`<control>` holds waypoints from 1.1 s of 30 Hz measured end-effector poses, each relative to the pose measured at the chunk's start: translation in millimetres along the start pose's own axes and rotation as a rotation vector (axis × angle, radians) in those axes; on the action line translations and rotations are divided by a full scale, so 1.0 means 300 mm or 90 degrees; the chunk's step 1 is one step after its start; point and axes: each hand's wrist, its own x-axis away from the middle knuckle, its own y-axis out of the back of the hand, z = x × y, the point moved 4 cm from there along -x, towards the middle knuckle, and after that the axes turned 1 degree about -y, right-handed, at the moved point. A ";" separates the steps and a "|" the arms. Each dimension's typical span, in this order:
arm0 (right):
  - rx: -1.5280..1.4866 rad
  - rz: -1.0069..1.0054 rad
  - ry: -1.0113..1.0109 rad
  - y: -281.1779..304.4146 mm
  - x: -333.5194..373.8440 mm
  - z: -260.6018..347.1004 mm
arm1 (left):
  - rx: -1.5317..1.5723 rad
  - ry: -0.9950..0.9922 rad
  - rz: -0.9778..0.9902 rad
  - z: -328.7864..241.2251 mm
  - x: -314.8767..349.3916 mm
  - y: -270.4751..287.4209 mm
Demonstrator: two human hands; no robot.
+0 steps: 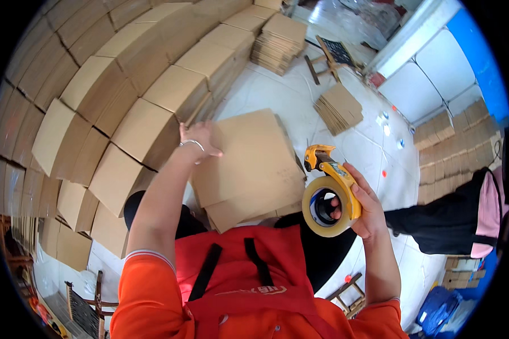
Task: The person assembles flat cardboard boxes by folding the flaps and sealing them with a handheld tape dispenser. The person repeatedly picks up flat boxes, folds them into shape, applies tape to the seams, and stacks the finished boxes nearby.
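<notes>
My left hand (201,140), with a bracelet at the wrist, rests at the upper left edge of a flat brown cardboard sheet (246,155). Its thumb is spread out over the sheet, while the other fingertips are partly hidden. More flat cardboard lies beneath, a lower piece (232,212) jutting toward my lap. On the right, my right hand (367,206) grips a yellow tape dispenser (353,198). A wide roll of clear tape (316,220) sits on it. The dispenser is raised beside the sheet, apart from it.
Rows of closed cardboard boxes (147,130) are stacked along the left. Flattened cartons (280,42) are piled at the back, with a smaller stack (339,110) nearer. A folding stool (331,56) stands behind. Dark and pink clothing (452,212) and more cartons (452,152) are at right.
</notes>
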 end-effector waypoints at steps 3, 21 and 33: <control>-0.042 0.013 0.012 0.064 0.064 -0.003 | -0.055 0.033 0.031 -0.001 -0.035 0.049; 0.281 -0.092 0.114 0.014 -0.231 -0.093 | 0.386 -0.469 -0.023 -0.323 0.684 0.304; 0.440 0.093 0.120 0.001 -0.177 -0.048 | 0.132 -0.228 -0.229 -0.153 0.687 0.347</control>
